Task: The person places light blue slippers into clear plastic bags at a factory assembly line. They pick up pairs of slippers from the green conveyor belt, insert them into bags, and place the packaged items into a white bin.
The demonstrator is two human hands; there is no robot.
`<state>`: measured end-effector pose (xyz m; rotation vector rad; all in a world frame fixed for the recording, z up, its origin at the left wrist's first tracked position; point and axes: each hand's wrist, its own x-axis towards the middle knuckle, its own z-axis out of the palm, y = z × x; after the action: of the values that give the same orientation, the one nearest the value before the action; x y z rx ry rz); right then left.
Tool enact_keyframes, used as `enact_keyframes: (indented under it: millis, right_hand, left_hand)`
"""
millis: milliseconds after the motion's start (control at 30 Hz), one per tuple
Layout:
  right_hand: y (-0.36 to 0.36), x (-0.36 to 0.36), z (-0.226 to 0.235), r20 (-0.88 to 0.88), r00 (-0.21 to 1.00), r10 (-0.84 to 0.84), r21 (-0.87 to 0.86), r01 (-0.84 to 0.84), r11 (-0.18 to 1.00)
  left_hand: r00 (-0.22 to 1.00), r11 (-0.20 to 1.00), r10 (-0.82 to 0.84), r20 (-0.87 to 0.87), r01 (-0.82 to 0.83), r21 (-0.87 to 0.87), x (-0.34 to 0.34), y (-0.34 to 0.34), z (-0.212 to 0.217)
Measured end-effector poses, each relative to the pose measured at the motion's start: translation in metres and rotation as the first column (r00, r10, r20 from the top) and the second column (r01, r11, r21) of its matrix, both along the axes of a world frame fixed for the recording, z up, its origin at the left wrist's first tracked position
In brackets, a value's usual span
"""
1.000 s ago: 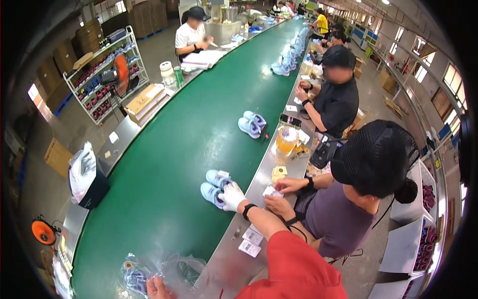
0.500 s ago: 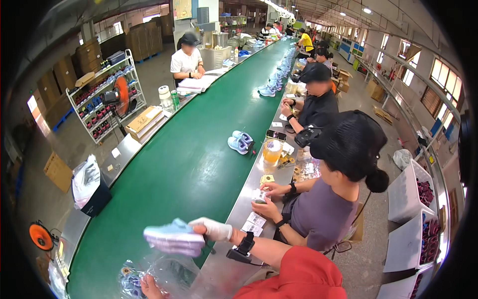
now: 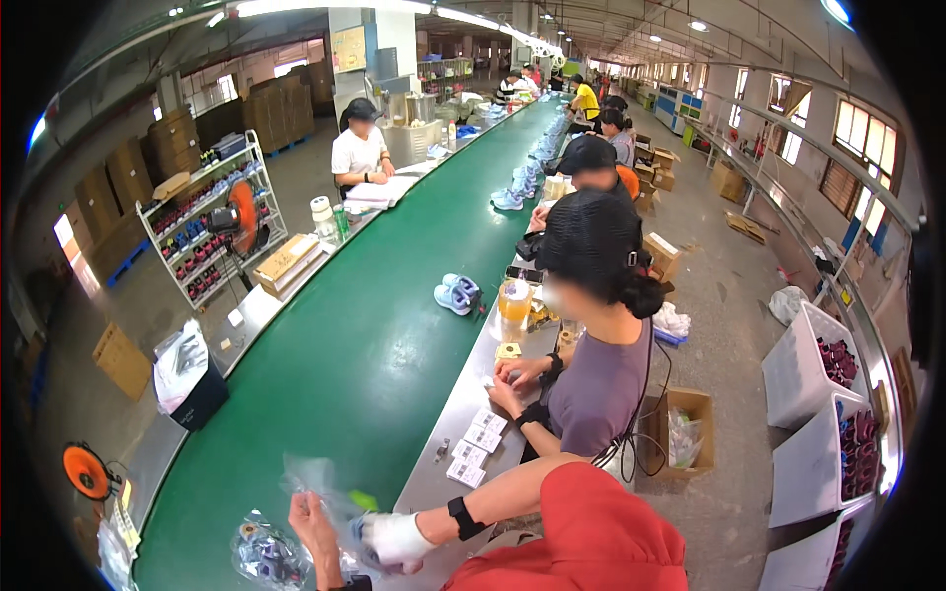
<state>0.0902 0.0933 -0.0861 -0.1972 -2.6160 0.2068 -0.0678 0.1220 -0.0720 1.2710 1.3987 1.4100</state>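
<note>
Left hand [image 3: 313, 532], in the head view, pinches a clear bag [image 3: 308, 475] over the green belt's near end [image 3: 296, 414]; gloved right hand [image 3: 396, 540] is just beside it, its grip too blurred to tell. Bagged shoes [image 3: 264, 556] lie between the left hand and the belt's left edge. Bare belt stretches ahead, blue shoes [image 3: 456, 294] standing near its right edge

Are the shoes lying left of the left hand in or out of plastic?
In: shiny clear plastic covers the blue shoes.
</note>
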Motion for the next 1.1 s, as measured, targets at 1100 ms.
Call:
enact_keyframes:
  millis: [1100]
  right_hand:
    - [0.032, -0.043, -0.186, 0.051, 0.991, -0.120, -0.862, 0.104, 0.495]
  left_hand:
    - [0.829, 0.856, -0.480, -0.286, 0.373, -0.358, 0.029, -0.069, 0.064]
